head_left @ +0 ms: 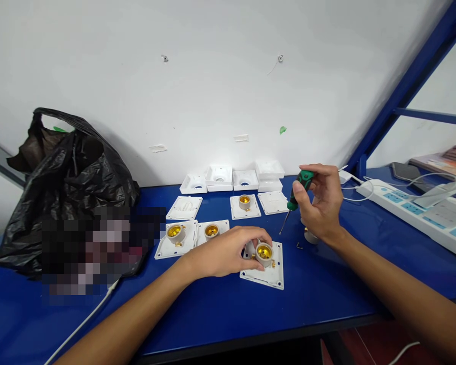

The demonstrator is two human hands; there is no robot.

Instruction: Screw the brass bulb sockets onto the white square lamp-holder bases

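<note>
My left hand (228, 249) rests on a white square lamp-holder plate (268, 276), fingers around its brass socket (264, 252). My right hand (321, 205) is raised above the blue table (213, 314) and grips a green-handled screwdriver (296, 195), tip pointing down-left. A small screw (299, 246) lies just below that hand. Three more plates with brass sockets (175, 234) (212, 230) (244, 201) sit behind my left hand.
White back boxes (219, 176) and flat cover plates (184, 207) line the wall. A black plastic bag (66, 172) fills the left side. A white power strip (414, 210) with cables lies at the right, beside a blue frame post (403, 86).
</note>
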